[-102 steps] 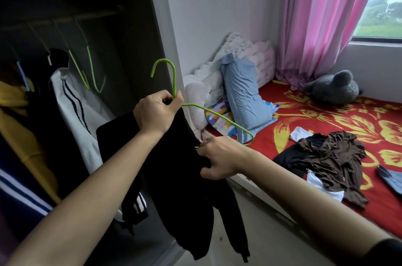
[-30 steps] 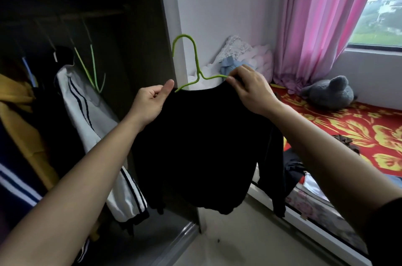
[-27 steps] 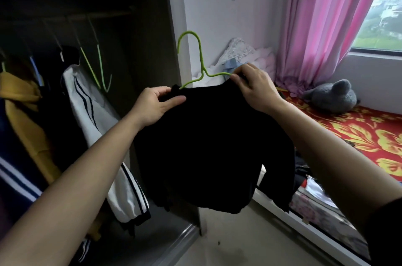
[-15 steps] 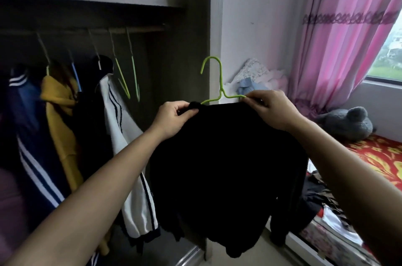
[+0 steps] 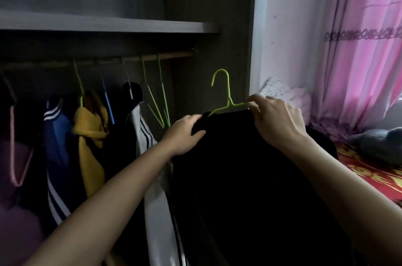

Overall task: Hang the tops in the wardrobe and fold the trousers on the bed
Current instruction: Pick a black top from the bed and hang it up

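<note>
- Forearms are stretched from the lower edge of the frame toward the centre, with the hands held apart.
- One shoulder of the black top (image 5: 250,178) is gripped by the curled left hand (image 5: 185,133), just left of centre.
- The other shoulder is pinched by the right hand (image 5: 276,120), together with one arm of the green hanger (image 5: 226,94), right of centre.
- The black top is draped on the green hanger and hangs across the lower right of the frame, in front of the wardrobe's opening. The hook is held upright, below the rail and not on it.
- The left and centre are filled by the wardrobe (image 5: 213,15).
- Garments are hung inside from the rail (image 5: 130,59). A white striped jacket (image 5: 156,200) is nearest the top, then a dark garment (image 5: 132,92), a yellow garment (image 5: 91,135) and a blue striped jacket (image 5: 54,135). A pink hanger (image 5: 13,157) is seen at the far left edge.
- Two bare green hangers (image 5: 161,96) are hung just right of the white jacket.
- A bare stretch of rail is left between them and the wardrobe's right wall.
- A shelf (image 5: 104,24) is fixed above the rail.
- The bed (image 5: 369,174), in a red patterned cover, is seen at the right edge with a grey plush toy (image 5: 378,142) on it. A pink curtain (image 5: 359,70) is hung behind.
</note>
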Motion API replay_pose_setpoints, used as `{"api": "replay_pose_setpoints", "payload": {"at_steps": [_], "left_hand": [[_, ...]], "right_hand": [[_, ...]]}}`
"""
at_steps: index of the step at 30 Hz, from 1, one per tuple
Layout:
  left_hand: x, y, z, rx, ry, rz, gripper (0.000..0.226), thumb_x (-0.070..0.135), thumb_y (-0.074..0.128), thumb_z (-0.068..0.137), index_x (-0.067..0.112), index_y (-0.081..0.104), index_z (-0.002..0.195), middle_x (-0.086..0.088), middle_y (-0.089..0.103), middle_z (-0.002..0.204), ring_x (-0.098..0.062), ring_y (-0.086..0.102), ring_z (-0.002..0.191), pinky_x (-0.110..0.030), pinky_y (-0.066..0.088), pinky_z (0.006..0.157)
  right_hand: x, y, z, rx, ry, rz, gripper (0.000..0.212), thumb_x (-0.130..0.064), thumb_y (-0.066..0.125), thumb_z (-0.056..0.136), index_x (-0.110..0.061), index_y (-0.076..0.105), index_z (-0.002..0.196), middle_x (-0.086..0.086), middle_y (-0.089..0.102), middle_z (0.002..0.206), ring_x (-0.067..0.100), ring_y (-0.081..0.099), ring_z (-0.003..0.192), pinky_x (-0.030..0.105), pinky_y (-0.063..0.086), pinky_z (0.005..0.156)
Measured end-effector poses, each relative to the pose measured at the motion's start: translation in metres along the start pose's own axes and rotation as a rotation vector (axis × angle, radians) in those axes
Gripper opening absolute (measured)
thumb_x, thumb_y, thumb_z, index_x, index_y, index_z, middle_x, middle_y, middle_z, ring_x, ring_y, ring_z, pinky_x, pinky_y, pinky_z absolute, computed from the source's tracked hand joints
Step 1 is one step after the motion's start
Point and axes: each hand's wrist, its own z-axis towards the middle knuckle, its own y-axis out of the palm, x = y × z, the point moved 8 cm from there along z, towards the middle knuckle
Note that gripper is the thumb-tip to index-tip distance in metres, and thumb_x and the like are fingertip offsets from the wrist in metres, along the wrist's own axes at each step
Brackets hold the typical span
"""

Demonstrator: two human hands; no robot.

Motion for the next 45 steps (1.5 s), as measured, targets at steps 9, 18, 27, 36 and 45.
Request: {"api": "replay_pose_setpoints", "payload": {"at_steps": [9, 18, 27, 36, 45], "left_hand": [[-0.055, -0.125, 0.078, 0.418, -0.146, 0.564, 0.062, 0.046, 0.051, 0.096, 0.018, 0.035, 0.149, -0.013, 0.03, 0.156, -0.031, 0.025, 0.144, -0.051, 0.029, 0.112], [-0.119, -0.177, 0.151, 0.413, -0.341, 0.826, 0.087, 0.042, 0.063, 0.087, 0.017, 0.018, 0.156, -0.012, 0.01, 0.164, -0.029, 0.007, 0.152, -0.055, 0.005, 0.121], [-0.149, -0.164, 0.154, 0.533, -0.205, 0.981, 0.089, 0.043, 0.051, 0.075, 0.01, 0.027, 0.154, -0.014, 0.025, 0.161, -0.032, 0.024, 0.147, -0.057, 0.006, 0.117], [-0.133, -0.161, 0.145, 0.442, -0.295, 0.866, 0.082, 0.042, 0.062, 0.085, 0.011, 0.028, 0.153, -0.015, 0.018, 0.163, -0.029, 0.012, 0.151, -0.051, 0.001, 0.122], [-0.089, -0.082, 0.028, 0.553, -0.225, 0.495, 0.057, 0.045, 0.038, 0.101, 0.018, 0.035, 0.151, -0.013, 0.023, 0.162, -0.028, 0.016, 0.15, -0.051, 0.014, 0.12]], "right_hand": [[-0.035, 0.094, 0.116, -0.096, 0.031, 0.287, 0.034, -0.017, 0.046, 0.099, -0.023, 0.058, 0.13, 0.009, 0.065, 0.113, 0.037, 0.062, 0.1, 0.039, 0.04, 0.07], [-0.075, 0.161, 0.242, -0.278, 0.035, 0.572, 0.029, -0.013, 0.05, 0.098, -0.011, 0.057, 0.126, 0.012, 0.062, 0.115, 0.034, 0.059, 0.107, 0.048, 0.051, 0.092], [-0.098, 0.257, 0.249, -0.389, 0.05, 0.576, 0.034, -0.021, 0.045, 0.101, -0.022, 0.05, 0.135, 0.014, 0.063, 0.114, 0.036, 0.062, 0.102, 0.048, 0.054, 0.09], [-0.099, 0.238, 0.21, -0.302, -0.01, 0.541, 0.039, -0.03, 0.047, 0.099, -0.022, 0.048, 0.138, 0.011, 0.063, 0.12, 0.035, 0.061, 0.106, 0.046, 0.054, 0.087], [-0.063, 0.186, 0.116, -0.153, 0.059, 0.561, 0.04, -0.037, 0.043, 0.103, -0.022, 0.051, 0.139, 0.003, 0.059, 0.127, 0.024, 0.061, 0.108, 0.034, 0.044, 0.075]]}}
